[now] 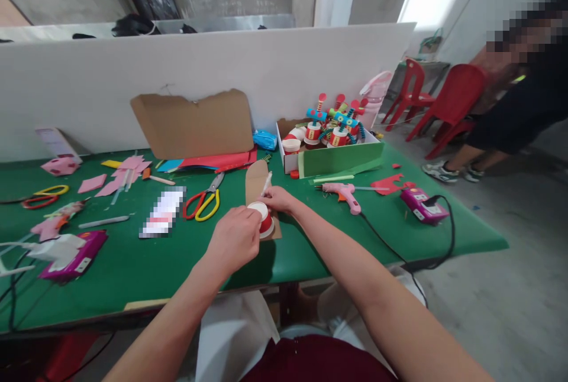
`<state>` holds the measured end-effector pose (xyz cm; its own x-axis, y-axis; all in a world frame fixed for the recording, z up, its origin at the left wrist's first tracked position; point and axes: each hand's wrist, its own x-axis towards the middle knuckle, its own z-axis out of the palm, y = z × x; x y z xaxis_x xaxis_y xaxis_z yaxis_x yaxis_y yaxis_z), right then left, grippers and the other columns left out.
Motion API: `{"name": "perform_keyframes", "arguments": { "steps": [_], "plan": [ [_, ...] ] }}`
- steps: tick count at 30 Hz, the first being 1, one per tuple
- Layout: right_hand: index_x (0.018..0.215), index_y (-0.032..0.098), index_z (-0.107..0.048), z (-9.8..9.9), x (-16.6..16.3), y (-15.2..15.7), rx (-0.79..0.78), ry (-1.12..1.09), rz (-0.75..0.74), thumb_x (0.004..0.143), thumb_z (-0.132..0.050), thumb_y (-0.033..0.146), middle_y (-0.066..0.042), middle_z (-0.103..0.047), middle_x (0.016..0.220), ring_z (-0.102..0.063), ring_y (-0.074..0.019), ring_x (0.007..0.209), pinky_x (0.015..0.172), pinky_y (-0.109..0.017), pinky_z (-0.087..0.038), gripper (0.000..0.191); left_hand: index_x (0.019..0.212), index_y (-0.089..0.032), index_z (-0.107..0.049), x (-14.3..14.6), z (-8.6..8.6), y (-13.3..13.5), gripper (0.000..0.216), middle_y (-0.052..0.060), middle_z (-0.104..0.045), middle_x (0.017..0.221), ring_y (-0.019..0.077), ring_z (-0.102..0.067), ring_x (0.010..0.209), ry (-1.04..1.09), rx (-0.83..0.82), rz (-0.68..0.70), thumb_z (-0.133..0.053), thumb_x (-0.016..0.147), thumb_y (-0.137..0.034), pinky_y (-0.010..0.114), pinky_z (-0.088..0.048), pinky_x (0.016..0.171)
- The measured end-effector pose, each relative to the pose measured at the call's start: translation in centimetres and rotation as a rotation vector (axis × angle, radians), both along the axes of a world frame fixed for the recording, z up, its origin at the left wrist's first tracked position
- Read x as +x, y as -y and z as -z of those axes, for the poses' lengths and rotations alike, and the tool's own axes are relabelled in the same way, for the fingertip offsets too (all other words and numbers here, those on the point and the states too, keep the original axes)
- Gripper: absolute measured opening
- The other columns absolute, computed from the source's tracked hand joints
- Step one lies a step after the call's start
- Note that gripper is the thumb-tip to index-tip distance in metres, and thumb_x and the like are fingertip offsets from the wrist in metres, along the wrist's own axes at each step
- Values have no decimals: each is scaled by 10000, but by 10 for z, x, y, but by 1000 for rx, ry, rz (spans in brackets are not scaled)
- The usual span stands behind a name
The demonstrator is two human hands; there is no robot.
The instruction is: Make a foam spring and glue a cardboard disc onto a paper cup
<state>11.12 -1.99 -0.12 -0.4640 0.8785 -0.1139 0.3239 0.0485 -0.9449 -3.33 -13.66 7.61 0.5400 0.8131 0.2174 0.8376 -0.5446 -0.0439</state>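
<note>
A small red and white paper cup (267, 227) stands on a strip of brown cardboard (254, 180) near the table's front edge. My left hand (236, 237) is closed at the cup's left side, its fingertips on the rim. Just behind the cup, my right hand (280, 200) pinches a slim white pen-like stick (268, 181), tilted upward; its exact kind is unclear. Scissors (207, 200) with red and yellow handles lie left of the cardboard. To the right rests a pink glue gun (344, 194) with its cable trailing over the table edge.
At the back, a box (341, 160) holds several cup figures with springs. A cardboard sheet (195, 128) leans on the white partition (275, 68). Purple power strips (423, 204) sit at both sides. Pink paper scraps (126, 175) and a phone (163, 211) lie left. A person stands far right.
</note>
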Motion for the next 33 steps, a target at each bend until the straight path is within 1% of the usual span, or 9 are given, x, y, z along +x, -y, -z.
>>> {"name": "perform_keyframes", "arguments": {
  "steps": [8,13,18,22,28,33],
  "plan": [
    [643,138,-613,6,-3,-4,-37,-58,36,813,-582,199,68,-505,423,-452,-59,406,458,-163,-357,183,768,-160,-585,0,1,1,174,88,-632,769,234,-550,762,-19,31,-2,-425,836,-144,357,-395,693],
    [619,135,-599,6,-4,-5,-39,-71,32,803,-578,169,62,-521,429,-467,-63,413,441,-159,-346,188,761,-160,-586,0,0,1,173,92,-633,771,239,-555,767,-29,23,-8,-428,830,-141,360,-396,691],
    [626,133,-603,4,-2,-4,-61,-105,32,803,-580,155,62,-532,437,-479,-60,420,457,-156,-379,179,759,-162,-582,0,0,1,166,90,-640,787,238,-559,781,-17,10,-3,-433,828,-138,360,-401,706],
    [623,131,-599,2,-1,-4,-121,-143,13,808,-587,154,57,-550,456,-490,-57,425,473,-157,-411,187,758,-165,-580,0,0,1,156,89,-648,800,238,-562,784,-11,10,-4,-441,823,-139,359,-402,705],
    [628,135,-589,3,1,-3,-132,-162,15,782,-662,207,64,-541,438,-497,-60,417,480,-162,-442,185,751,-168,-577,1,0,1,152,89,-643,786,232,-562,777,-16,23,-3,-446,823,-141,353,-404,706],
    [626,134,-580,7,3,-4,-160,-178,31,822,-606,201,50,-562,455,-510,-62,422,473,-160,-448,209,752,-170,-578,1,0,1,149,86,-637,775,228,-562,775,-3,28,4,-448,821,-146,349,-408,704]
  ]
}}
